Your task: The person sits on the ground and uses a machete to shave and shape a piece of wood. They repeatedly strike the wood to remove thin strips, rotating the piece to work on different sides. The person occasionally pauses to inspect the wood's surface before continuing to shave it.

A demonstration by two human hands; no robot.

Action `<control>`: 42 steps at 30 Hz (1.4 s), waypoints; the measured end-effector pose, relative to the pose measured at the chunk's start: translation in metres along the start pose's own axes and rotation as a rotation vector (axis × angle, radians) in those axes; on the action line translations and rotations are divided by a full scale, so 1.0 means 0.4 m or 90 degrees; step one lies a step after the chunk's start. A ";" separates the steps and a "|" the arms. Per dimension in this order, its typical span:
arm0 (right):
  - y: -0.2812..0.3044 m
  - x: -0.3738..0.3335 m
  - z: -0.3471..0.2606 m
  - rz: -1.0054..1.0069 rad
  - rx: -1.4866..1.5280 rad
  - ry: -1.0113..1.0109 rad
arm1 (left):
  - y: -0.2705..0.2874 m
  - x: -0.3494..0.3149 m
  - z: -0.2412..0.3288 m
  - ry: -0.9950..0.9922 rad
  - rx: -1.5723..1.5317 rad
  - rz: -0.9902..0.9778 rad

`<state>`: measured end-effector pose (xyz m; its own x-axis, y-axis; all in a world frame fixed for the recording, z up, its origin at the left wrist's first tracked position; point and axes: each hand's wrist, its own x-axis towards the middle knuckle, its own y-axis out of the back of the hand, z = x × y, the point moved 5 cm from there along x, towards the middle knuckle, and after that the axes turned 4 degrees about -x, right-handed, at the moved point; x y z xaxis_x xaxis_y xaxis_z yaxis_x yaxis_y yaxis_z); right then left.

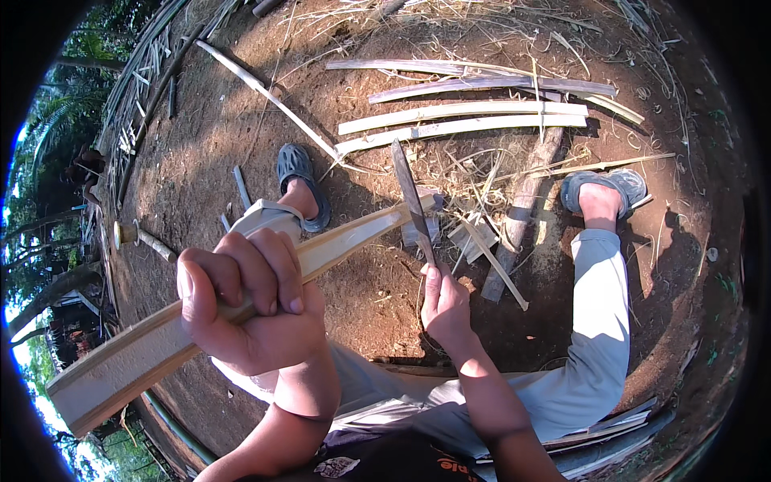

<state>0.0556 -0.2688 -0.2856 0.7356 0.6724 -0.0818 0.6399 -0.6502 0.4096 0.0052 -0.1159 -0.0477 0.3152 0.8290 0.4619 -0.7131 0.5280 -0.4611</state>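
Observation:
My left hand is closed around a long, pale split bamboo slat. The slat runs slantwise, its wide near end at lower left and its narrower far end toward the middle. Closed on the handle of a knife, my right hand points the long dark blade of that knife upward. The blade crosses the slat near its far end; whether the edge bites into it, I cannot tell. My fingers hide most of the knife's handle.
Several split bamboo strips lie on the ground ahead. A thick pole lies between my feet, with shavings and offcuts beside it. Another long pole slants at the left. My shod feet are planted apart.

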 end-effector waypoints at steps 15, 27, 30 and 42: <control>-0.046 0.009 0.082 -0.032 -0.143 -0.069 | -0.014 -0.007 -0.018 0.038 0.003 -0.016; -0.028 0.008 0.080 -0.019 -0.063 -0.064 | 0.001 0.015 -0.006 0.027 -0.016 0.002; -0.007 0.013 0.022 0.025 -0.084 0.005 | -0.004 0.005 -0.011 0.027 0.012 0.008; -0.070 0.023 0.190 -0.063 -0.159 -0.157 | -0.012 0.020 -0.019 0.025 0.014 0.019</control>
<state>0.0615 -0.2714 -0.3670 0.7238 0.6027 -0.3359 0.6591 -0.4598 0.5952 0.0160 -0.1102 -0.0477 0.3180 0.8509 0.4181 -0.7355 0.4997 -0.4576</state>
